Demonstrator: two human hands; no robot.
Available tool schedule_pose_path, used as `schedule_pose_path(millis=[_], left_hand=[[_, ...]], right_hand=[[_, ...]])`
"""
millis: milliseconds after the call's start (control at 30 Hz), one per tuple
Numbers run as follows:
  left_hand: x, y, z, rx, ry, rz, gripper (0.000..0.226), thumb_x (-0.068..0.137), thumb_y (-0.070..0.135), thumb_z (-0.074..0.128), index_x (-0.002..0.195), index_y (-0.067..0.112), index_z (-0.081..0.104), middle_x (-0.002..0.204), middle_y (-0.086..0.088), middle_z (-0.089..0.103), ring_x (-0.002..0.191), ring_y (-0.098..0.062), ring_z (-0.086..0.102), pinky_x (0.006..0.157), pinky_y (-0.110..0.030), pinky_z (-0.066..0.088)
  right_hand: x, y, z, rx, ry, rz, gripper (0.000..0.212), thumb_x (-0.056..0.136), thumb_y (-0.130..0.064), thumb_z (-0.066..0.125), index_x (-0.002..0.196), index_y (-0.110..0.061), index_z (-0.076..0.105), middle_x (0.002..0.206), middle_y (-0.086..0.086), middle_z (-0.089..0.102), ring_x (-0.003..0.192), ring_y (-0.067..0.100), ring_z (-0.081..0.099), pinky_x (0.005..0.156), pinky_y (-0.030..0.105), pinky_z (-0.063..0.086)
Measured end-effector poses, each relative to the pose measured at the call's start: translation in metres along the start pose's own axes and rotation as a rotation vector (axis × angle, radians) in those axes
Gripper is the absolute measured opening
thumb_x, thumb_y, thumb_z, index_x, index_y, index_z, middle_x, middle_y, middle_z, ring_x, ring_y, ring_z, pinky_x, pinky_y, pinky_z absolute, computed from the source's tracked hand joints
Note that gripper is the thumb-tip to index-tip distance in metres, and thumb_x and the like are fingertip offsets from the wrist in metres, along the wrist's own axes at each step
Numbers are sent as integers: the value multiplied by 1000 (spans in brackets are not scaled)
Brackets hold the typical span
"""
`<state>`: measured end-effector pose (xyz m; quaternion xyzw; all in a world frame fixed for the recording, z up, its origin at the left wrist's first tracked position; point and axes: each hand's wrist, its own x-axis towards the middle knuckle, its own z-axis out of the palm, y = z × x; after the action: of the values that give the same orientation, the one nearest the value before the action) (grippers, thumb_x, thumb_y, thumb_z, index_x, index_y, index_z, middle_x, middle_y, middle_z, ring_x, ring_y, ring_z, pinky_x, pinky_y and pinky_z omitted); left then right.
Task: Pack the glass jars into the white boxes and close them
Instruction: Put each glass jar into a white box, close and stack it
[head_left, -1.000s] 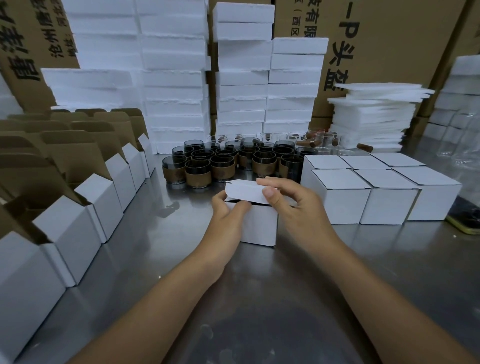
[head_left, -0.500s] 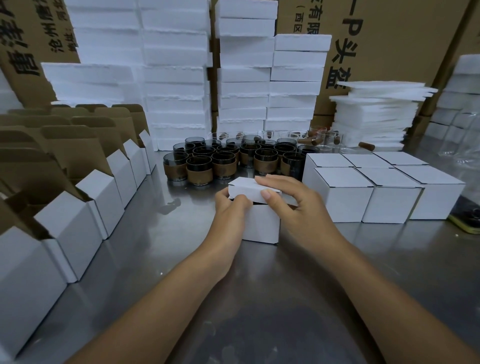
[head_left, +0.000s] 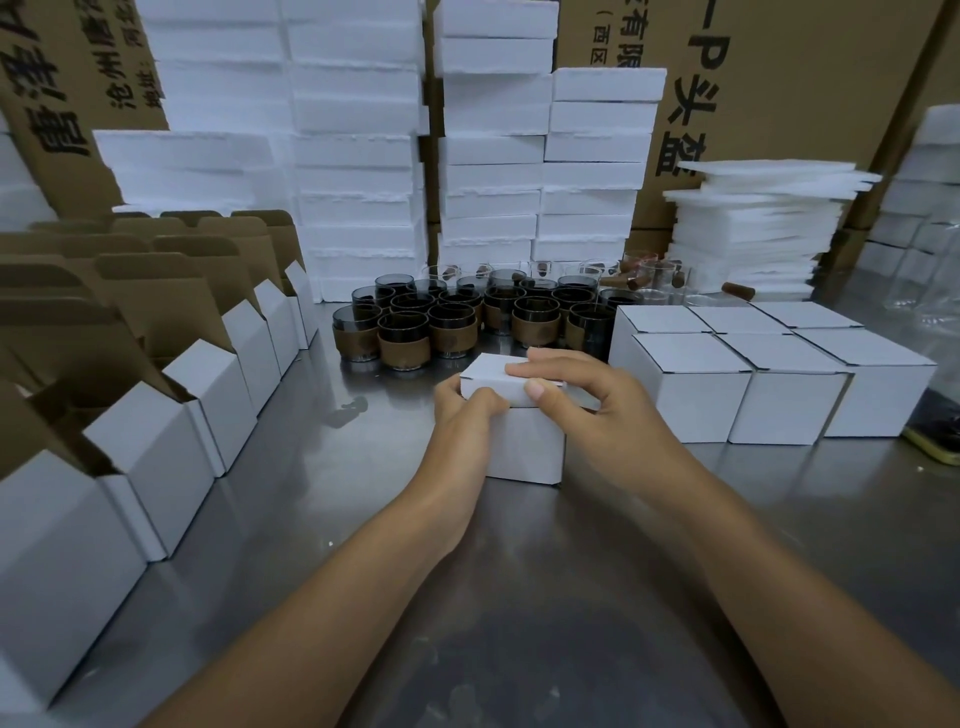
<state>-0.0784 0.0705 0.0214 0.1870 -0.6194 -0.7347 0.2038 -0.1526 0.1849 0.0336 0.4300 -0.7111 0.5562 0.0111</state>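
Both the left hand (head_left: 467, 415) and right hand (head_left: 587, 400) clamp one white box (head_left: 524, 441) beside six closed boxes (head_left: 769, 364).

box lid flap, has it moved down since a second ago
Yes. The lid flap has come down, nearly flat on the white box standing on the table.
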Motion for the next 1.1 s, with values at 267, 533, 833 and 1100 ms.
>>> schedule_pose_path(millis=[267,533,833,1100], left_hand=[[5,4,-11,66,35,9,35,87,51,54,116,31,55,114,4,63,102,-12,61,86,-35,50],[8,1,-11,41,-86,47,45,75,49,49,112,28,64,109,-1,71,104,-19,65,101,-48,45],[10,0,-12,58,-109,82,37,74,42,49,104,29,67,103,-3,72,100,-21,66,98,-49,47],[10,-1,-12,35,-123,97,27,91,20,45,109,29,63,110,-5,70,105,-24,64,98,-46,47]], right_hand=[[1,1,8,197,46,160,27,86,-54,46,84,-50,73,111,-33,59,112,-9,52,103,29,40],[7,16,22,607,164,456,28,90,-29,58,118,-31,55,112,-9,65,98,5,63,87,28,48],[9,12,21,604,153,465,18,92,-18,53,96,-22,70,91,-5,71,87,10,64,100,45,44],[4,14,21,638,128,415,25,93,-7,50,111,-20,62,100,-5,71,85,4,67,86,31,51]])
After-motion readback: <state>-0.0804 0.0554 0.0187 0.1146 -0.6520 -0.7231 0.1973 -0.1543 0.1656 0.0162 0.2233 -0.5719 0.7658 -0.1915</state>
